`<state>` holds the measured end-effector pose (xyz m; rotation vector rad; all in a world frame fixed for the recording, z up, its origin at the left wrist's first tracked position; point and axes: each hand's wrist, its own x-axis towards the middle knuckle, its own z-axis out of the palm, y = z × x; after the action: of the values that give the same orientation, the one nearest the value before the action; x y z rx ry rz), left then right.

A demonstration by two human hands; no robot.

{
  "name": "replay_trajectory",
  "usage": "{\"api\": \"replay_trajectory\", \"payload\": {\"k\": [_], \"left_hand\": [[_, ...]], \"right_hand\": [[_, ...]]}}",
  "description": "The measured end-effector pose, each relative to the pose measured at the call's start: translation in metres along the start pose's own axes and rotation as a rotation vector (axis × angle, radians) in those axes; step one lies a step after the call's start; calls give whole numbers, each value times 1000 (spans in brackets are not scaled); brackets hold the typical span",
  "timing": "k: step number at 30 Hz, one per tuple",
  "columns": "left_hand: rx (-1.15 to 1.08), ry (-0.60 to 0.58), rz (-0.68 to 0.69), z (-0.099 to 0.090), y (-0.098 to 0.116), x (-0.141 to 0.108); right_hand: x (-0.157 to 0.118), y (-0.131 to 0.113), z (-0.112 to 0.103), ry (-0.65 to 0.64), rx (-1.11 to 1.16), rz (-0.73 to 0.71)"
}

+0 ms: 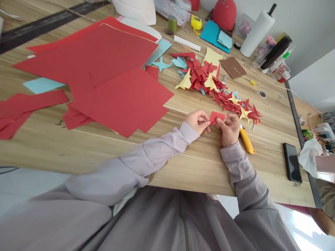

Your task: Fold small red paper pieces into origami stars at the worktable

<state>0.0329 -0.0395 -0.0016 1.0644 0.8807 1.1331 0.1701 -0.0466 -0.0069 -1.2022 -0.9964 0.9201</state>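
A light wood-grain table (104, 153) with a dark edge strip (297, 125) spans the frame, and a white wall (311, 28) rises at upper right. Pale floor (26, 184) shows at lower left; the glare at lower right, perhaps a window (303, 223), is washed out.

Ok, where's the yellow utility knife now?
In the head view, the yellow utility knife lies on the wooden table just right of the right hand.

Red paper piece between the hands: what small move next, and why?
Probably press a firm crease into the red paper: the left hand and right hand both pinch it, and the folded shapes nearby look sharply creased.
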Motion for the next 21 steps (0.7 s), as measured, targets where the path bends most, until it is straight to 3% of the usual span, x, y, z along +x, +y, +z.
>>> {"api": "replay_trajectory", "payload": {"k": [7, 21], "left_hand": [[-105, -12, -160, -1, 0, 4], [-57, 1, -210, 0, 8, 4]], "right_hand": [[-1, -1, 0, -37, 21, -10], [-3, -4, 2, -91, 19, 34]]}}
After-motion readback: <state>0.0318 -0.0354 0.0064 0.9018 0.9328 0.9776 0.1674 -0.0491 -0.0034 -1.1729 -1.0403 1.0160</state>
